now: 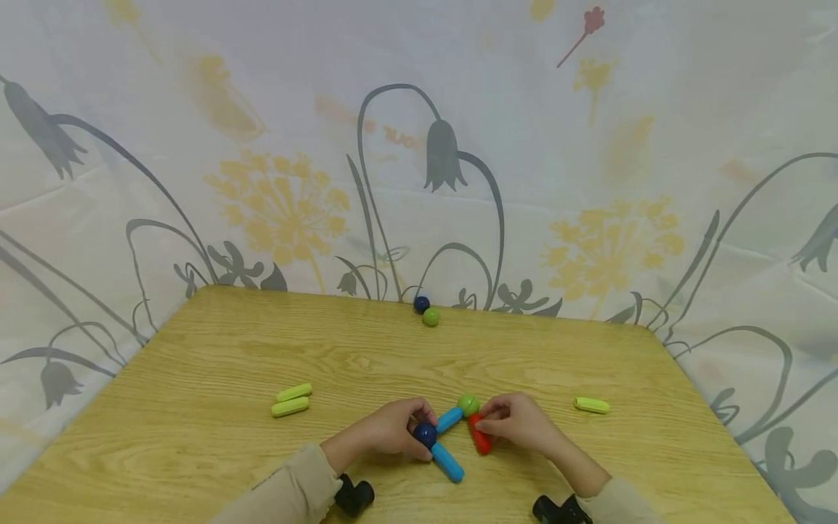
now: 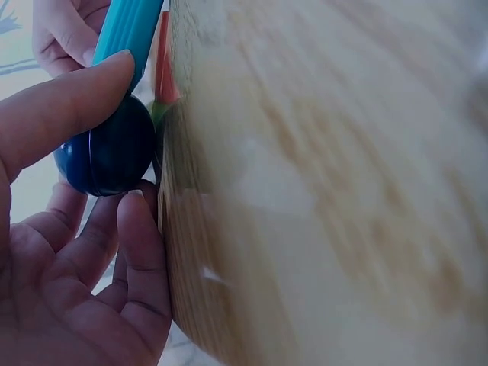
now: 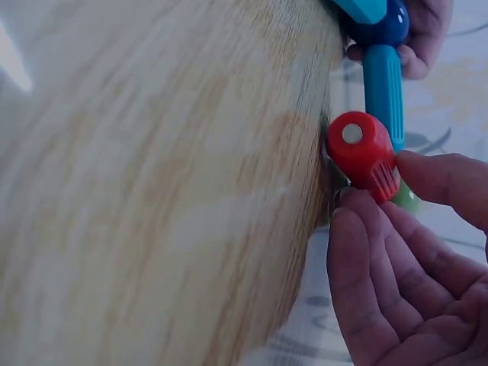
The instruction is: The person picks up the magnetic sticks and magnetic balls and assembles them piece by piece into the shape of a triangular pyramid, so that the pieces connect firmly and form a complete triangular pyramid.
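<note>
My left hand (image 1: 394, 428) grips a dark blue ball (image 1: 425, 434) between thumb and fingers. Two blue rods meet that ball: one blue rod (image 1: 448, 463) points toward the near edge, and a second blue rod (image 1: 449, 420) runs up to a green ball (image 1: 468, 405). A red rod (image 1: 481, 434) reaches from the green ball toward me, pinched by the thumb and fingers of my right hand (image 1: 520, 422). The right wrist view shows a pale round disc in the free end of the red rod (image 3: 364, 156). In the left wrist view, my thumb lies across the blue ball (image 2: 107, 149) and rod.
Two yellow-green rods (image 1: 291, 406) lie side by side on the left of the wooden table (image 1: 216, 349). Another yellow-green rod (image 1: 591, 405) is on the right. Near the back edge sit a dark blue ball (image 1: 422, 304) and a green ball (image 1: 431, 316), before a flower-patterned cloth (image 1: 406, 218).
</note>
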A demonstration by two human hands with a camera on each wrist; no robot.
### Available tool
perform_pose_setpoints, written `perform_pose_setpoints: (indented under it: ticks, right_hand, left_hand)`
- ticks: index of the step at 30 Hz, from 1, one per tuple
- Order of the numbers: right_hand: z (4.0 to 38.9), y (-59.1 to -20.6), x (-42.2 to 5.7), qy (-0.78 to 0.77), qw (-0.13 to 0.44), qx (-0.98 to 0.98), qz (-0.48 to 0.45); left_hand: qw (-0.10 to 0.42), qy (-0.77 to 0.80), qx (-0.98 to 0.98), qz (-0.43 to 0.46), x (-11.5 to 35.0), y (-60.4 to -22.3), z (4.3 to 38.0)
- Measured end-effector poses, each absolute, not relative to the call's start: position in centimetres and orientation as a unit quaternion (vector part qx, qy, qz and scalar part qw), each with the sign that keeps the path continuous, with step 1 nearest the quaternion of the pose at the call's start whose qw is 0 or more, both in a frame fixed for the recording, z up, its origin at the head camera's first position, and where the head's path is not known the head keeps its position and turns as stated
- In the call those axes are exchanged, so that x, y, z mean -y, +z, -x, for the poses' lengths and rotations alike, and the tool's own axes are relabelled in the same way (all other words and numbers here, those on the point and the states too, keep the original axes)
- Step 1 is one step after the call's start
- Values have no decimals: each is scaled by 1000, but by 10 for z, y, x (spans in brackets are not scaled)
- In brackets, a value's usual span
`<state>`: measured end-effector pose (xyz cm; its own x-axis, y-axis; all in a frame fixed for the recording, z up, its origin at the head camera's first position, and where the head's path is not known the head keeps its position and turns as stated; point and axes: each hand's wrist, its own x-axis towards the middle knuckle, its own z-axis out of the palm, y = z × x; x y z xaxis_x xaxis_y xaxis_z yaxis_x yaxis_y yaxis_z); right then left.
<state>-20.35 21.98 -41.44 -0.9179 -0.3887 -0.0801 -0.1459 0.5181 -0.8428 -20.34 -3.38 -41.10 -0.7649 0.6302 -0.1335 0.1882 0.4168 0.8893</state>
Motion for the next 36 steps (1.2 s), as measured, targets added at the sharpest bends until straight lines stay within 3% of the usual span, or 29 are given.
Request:
perform_pose_setpoints:
  ticks: [6,23,36]
  right_hand:
    - [211,-411,-223,-464,143,-858,170]
    - [282,-407,-218,-383,49,-884,264]
    - [324,-408,-195,-378,39,-894,235]
  left_hand:
    - [229,479,-811,-247,34,-410,204]
    - [230,478,-808,-255,35,-412,206]
    - [237,476,-809,-249,36,-412,206]
